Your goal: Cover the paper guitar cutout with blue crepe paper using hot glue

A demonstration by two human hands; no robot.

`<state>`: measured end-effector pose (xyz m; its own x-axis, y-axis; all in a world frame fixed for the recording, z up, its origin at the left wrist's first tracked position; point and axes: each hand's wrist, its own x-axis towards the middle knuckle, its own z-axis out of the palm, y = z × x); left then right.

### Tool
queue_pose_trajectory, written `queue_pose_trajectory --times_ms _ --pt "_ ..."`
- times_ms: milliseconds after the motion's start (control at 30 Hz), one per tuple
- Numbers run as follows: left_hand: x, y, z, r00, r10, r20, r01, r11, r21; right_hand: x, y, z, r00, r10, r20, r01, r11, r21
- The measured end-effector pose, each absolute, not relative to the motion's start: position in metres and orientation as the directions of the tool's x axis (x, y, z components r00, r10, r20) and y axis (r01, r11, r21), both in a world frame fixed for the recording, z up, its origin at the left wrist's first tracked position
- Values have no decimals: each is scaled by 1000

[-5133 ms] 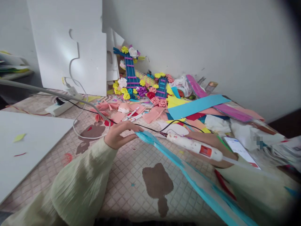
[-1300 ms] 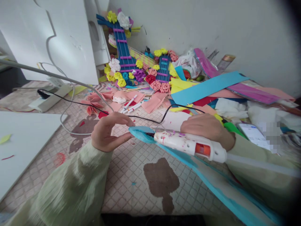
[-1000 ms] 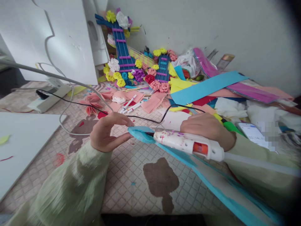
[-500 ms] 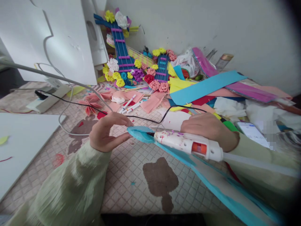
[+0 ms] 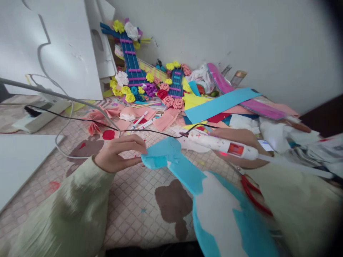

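My left hand [image 5: 119, 153] pinches the rounded end of a cutout [image 5: 187, 173] shaped like a small guitar, partly wrapped in light-blue paper with a white area bare on its body. The cutout slopes down toward me at the right. In my right hand [image 5: 239, 133] is a white hot glue gun [image 5: 210, 140], its dark nozzle pointing left, a little above and apart from the blue paper. A glue stick [image 5: 294, 166] sticks out of its back end. Red-handled scissors [image 5: 253, 194] lie below my right wrist, partly hidden.
Behind are paper guitars [image 5: 131, 60] with paper flowers, a blue paper strip [image 5: 222, 105], markers [image 5: 140, 120] and pink paper scraps [image 5: 167, 119]. A black cord [image 5: 150, 131] crosses the table. A power strip [image 5: 40, 116] and white board [image 5: 24, 167] are at left; a phone [image 5: 265, 145] is at right.
The glue gun has lifted off the blue end of the cutout and moved up and right. The cutout has turned so its flat face shows. The scissors are now more visible.
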<state>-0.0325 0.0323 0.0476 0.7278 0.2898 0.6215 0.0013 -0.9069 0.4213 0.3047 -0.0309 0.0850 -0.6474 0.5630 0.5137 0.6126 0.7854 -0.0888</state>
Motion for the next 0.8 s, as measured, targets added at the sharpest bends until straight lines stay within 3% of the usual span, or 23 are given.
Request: queue_pose_trajectory --times_ms 100,200,333,433,667,800 --pt "-31 37 40 748 294 595 27 -909 415 318 -24 79 -621 598 507 668 742 -58" --pt "-29 40 29 791 366 490 74 -852 518 323 -7 72 -682 596 424 662 750 12" --pt "-29 41 16 852 500 157 190 -573 797 319 23 61 -695 650 305 699 712 75" --pt "-32 42 11 857 513 -42 229 -307 924 315 45 48 -683 677 275 724 678 129" --pt "-37 45 15 750 585 -308 453 -116 884 318 63 16 -657 731 182 753 635 173" --pt "-37 45 16 754 575 -317 490 -171 855 324 59 18 -654 747 121 756 639 142"
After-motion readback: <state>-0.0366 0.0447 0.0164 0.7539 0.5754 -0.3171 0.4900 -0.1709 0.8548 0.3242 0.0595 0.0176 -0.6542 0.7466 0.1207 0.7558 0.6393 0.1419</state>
